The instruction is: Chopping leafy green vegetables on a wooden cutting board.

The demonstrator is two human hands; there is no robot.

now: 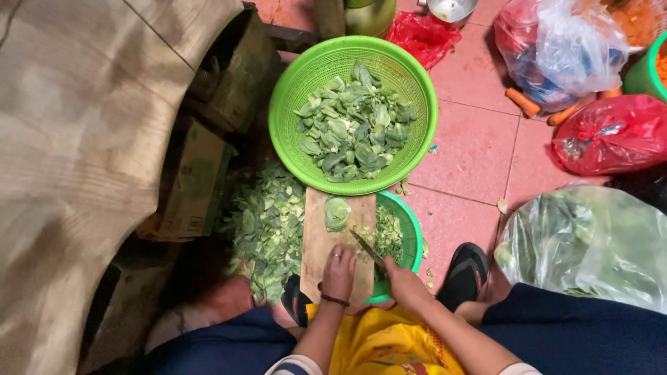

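The left hand point(339, 272) lies flat, fingers together, on the near end of a wooden cutting board point(321, 239); it grips nothing, and a ring and a dark wristband show on it. The right hand point(401, 279) is closed around the handle of a knife point(366, 248), whose blade slants up and left over the board's right edge. A single pale green leaf piece point(337, 213) lies at the far end of the board, apart from both hands.

The board rests across the rim of a small green basin point(413, 236) on the floor; the basin shows chopped greens point(388, 236) to the right of the board. To the left of the board, a heap of cut leaves point(267, 226) spreads over the floor, beside worn cardboard boxes point(201, 173). Just beyond the board's far end stands a large green colander point(292, 90) filled with green leaf pieces point(354, 125).

The pink tiled floor point(472, 146) carries red plastic bags point(611, 132) near its right edge, a clear bag point(563, 42) at the far right corner with carrots point(524, 103) beside it, and a clear bag of leafy greens point(590, 243) to the right of the person's knee. A black sandal point(464, 272) sits just right of the basin. What seems to be a metal pot point(450, 8) shows at the top edge, mostly cut off.
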